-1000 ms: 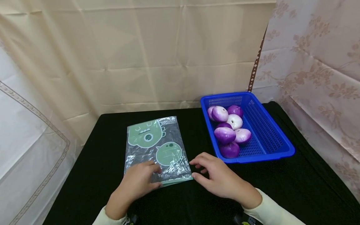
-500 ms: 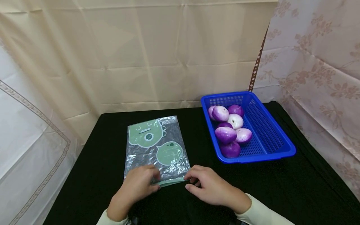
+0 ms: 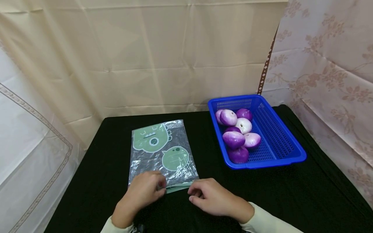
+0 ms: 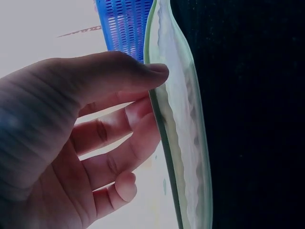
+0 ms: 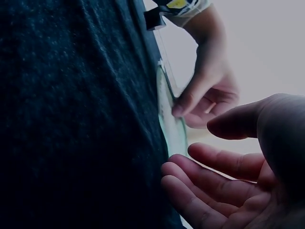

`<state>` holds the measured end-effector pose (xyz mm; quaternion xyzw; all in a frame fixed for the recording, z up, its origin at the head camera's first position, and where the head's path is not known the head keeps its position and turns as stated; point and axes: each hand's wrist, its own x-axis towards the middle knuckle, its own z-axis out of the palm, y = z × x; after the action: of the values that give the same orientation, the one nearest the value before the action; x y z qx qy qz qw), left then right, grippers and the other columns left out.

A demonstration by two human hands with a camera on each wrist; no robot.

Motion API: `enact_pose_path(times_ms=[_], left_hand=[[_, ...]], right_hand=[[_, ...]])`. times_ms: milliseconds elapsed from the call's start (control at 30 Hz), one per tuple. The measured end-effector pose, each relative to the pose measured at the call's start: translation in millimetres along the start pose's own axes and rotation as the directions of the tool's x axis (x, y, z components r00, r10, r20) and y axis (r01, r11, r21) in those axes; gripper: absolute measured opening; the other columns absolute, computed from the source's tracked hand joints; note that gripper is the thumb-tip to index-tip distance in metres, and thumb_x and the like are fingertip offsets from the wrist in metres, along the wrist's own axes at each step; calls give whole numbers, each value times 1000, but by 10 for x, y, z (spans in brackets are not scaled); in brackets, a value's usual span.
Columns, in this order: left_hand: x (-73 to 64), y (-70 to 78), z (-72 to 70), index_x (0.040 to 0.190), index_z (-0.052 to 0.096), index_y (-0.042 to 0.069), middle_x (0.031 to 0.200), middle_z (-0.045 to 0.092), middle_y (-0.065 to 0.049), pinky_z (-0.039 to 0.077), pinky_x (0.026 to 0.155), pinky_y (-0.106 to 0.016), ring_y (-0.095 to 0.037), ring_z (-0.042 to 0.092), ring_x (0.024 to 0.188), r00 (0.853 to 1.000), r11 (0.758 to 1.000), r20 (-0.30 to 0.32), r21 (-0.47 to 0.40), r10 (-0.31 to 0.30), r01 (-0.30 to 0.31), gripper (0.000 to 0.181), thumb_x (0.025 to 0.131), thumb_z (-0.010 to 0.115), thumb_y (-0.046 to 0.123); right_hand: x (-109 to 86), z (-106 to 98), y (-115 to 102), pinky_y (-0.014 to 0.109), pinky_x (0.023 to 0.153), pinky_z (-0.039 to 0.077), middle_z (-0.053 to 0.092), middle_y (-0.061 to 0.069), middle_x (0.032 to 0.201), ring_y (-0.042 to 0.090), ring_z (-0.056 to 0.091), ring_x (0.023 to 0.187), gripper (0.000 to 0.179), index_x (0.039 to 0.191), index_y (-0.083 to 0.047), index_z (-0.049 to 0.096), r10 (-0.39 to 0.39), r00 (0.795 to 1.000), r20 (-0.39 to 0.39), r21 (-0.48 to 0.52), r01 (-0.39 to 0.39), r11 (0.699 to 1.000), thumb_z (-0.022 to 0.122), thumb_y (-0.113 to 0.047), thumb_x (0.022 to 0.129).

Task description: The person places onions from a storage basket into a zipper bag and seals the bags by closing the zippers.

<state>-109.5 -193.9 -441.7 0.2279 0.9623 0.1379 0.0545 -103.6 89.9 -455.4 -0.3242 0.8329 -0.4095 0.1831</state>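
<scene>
Down and inward slides the R hand (image 3: 214,197) since a sec ago, now at the near RH corner of the printed plastic bag (image 3: 161,155); bag and blue plastic basket (image 3: 271,139) basically stay put. Its fingers curl loosely, thumb apart, nothing between them; can't tell if the tips brush the edge. L hand (image 3: 147,187) has a pinch grip, thumb inside the mouth, fingers on the outer face, so it takes just the upper layer (image 4: 164,143), prob. to hold the two layers apart, and yes, a gap shows in the L wrist view. Bag lies flat on the black cloth (image 3: 186,220), mouth toward the person, presumably for easy access w/ both hands. Basket sits off to the R, red onions (image 3: 234,139) heaped along the side nearest the bag, prob. handy for the R hand.
</scene>
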Motion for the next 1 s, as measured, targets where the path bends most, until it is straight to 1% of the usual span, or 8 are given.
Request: enact_pose_path(times_ms=[167, 267, 433, 533, 600, 700, 900, 1000], left_hand=[[-8, 8, -30, 80, 68, 33, 80, 61, 18, 47, 62, -20, 5, 52, 67, 998, 1000, -56, -29, -6, 5, 14, 83, 81, 29], [6, 29, -49, 82, 70, 31, 81, 61, 17, 48, 62, -19, 4, 54, 68, 997, 998, -71, -62, -7, 2, 12, 84, 81, 27], [43, 69, -110, 85, 72, 27, 83, 63, 14, 49, 61, -18, 1, 57, 69, 994, 993, -110, -114, 3, -15, 10, 85, 81, 22], [57, 93, -153, 84, 72, 25, 83, 63, 12, 49, 61, -17, -1, 58, 69, 988, 992, -151, -124, 7, -26, 11, 85, 82, 19], [67, 109, -180, 84, 72, 24, 83, 63, 12, 49, 60, -17, -2, 59, 69, 984, 992, -177, -125, 8, -31, 11, 84, 82, 19], [86, 131, -218, 83, 72, 25, 82, 63, 13, 49, 60, -16, -2, 60, 68, 979, 992, -203, -127, -8, -19, 12, 84, 83, 20], [130, 169, -304, 83, 71, 27, 82, 64, 12, 50, 61, -16, -2, 60, 68, 971, 989, -235, -148, -47, 12, 14, 84, 84, 21], [157, 204, -357, 82, 70, 27, 81, 64, 12, 49, 60, -16, -1, 58, 66, 965, 986, -254, -165, -66, 24, 15, 84, 84, 21]], right_hand=[[56, 72, -2, 18, 74, 57, 70, -18, 86, -5, 66, 78, 12, 102, -18, 75, 36, 999, 13, 32, -36, 999, 71, -28, 97], [72, 87, -6, 19, 72, 56, 70, -19, 83, -3, 66, 75, 10, 98, -22, 75, 76, 997, 13, 55, -77, 995, 71, -31, 96], [100, 90, -29, 23, 63, 56, 73, -13, 77, 5, 69, 69, 13, 93, -24, 76, 149, 989, 16, 136, -150, 979, 71, -35, 96], [131, 101, -46, 26, 58, 56, 74, -7, 75, 11, 71, 67, 19, 90, -20, 77, 184, 983, 14, 199, -183, 963, 70, -36, 98], [156, 109, -58, 28, 57, 58, 75, -4, 76, 14, 72, 67, 23, 88, -18, 77, 202, 979, 1, 242, -197, 950, 69, -37, 99], [196, 122, -77, 30, 57, 60, 76, -1, 78, 18, 73, 67, 30, 87, -14, 77, 230, 973, -17, 303, -214, 929, 68, -40, 99], [306, 132, -132, 34, 57, 61, 77, 3, 78, 20, 73, 65, 38, 89, -9, 77, 277, 959, -53, 413, -231, 881, 66, -44, 100], [370, 119, -169, 35, 57, 62, 77, 4, 78, 20, 73, 65, 40, 90, -8, 77, 285, 955, -79, 436, -224, 872, 66, -46, 100]])
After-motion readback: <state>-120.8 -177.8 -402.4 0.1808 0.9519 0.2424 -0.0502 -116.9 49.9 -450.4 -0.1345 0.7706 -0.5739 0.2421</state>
